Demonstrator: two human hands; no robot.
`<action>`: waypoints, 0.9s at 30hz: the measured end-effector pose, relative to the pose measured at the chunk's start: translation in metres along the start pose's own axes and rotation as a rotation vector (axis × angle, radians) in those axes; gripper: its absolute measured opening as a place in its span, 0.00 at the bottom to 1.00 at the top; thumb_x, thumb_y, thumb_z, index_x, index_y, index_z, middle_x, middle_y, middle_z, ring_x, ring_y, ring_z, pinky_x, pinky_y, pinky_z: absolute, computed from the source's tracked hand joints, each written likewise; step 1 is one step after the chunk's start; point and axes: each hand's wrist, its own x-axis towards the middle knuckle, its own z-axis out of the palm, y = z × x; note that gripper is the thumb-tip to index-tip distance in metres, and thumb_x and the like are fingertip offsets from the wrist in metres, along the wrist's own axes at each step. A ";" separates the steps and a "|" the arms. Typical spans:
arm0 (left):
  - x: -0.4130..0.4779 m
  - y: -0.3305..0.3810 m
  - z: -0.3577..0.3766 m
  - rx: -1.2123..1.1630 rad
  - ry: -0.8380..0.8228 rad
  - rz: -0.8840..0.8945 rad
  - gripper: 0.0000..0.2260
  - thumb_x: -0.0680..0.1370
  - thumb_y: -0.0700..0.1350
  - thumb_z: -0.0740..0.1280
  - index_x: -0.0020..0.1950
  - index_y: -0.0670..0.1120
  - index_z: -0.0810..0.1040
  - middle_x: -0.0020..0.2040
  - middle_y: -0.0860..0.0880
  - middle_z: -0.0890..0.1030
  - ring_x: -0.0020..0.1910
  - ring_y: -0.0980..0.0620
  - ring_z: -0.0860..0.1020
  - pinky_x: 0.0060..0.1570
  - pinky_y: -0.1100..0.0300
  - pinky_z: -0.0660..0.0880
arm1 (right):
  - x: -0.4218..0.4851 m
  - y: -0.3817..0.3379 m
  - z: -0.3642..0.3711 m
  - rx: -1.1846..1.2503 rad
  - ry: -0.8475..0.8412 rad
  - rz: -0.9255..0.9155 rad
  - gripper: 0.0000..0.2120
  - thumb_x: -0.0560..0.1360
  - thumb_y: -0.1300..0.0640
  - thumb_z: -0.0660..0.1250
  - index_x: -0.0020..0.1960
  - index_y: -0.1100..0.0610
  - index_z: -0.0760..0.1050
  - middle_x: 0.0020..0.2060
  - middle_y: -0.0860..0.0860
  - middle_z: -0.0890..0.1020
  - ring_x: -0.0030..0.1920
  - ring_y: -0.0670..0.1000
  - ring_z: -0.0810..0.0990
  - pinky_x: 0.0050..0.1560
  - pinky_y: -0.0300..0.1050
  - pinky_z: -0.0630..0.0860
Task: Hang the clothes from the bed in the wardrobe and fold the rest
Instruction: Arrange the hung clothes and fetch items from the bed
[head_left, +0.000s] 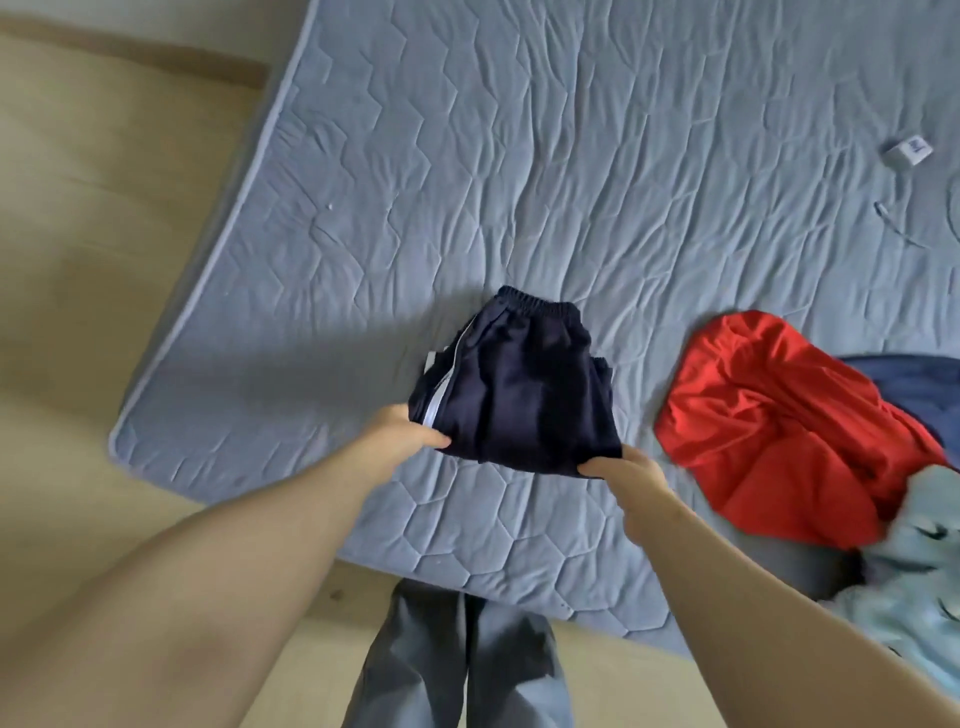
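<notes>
You are looking down at a bed covered in a pale blue quilted sheet. You are holding a folded pair of navy trousers (white side stripe, elastic waistband facing away from you) near the bed's closest edge; I cannot tell whether they are resting on the sheet. Your left hand is pinching their near left corner, thumb on top, fingers curled beneath. Your right hand is pinching the near right corner likewise. To the right, a crumpled red garment is lying on the bed, touching a dark blue garment and a pale blue garment.
</notes>
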 end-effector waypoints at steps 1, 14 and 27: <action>0.002 -0.017 0.004 0.037 -0.022 -0.062 0.16 0.67 0.37 0.74 0.53 0.42 0.79 0.54 0.45 0.81 0.54 0.47 0.77 0.53 0.58 0.71 | 0.001 0.017 0.001 -0.037 -0.038 0.066 0.09 0.70 0.69 0.68 0.48 0.59 0.75 0.36 0.50 0.76 0.37 0.45 0.71 0.35 0.38 0.67; 0.047 -0.037 0.044 -0.031 0.133 0.037 0.24 0.69 0.53 0.73 0.62 0.48 0.72 0.57 0.50 0.79 0.53 0.49 0.78 0.55 0.56 0.73 | 0.053 0.055 0.028 -0.002 -0.007 0.097 0.21 0.72 0.52 0.70 0.62 0.58 0.71 0.48 0.50 0.78 0.45 0.50 0.77 0.43 0.41 0.73; 0.039 -0.018 0.038 -0.317 0.009 0.231 0.07 0.74 0.41 0.70 0.45 0.54 0.78 0.38 0.60 0.82 0.34 0.64 0.80 0.33 0.70 0.75 | 0.059 0.046 0.025 0.268 -0.031 -0.112 0.13 0.74 0.65 0.66 0.44 0.47 0.78 0.42 0.47 0.82 0.44 0.47 0.81 0.44 0.42 0.77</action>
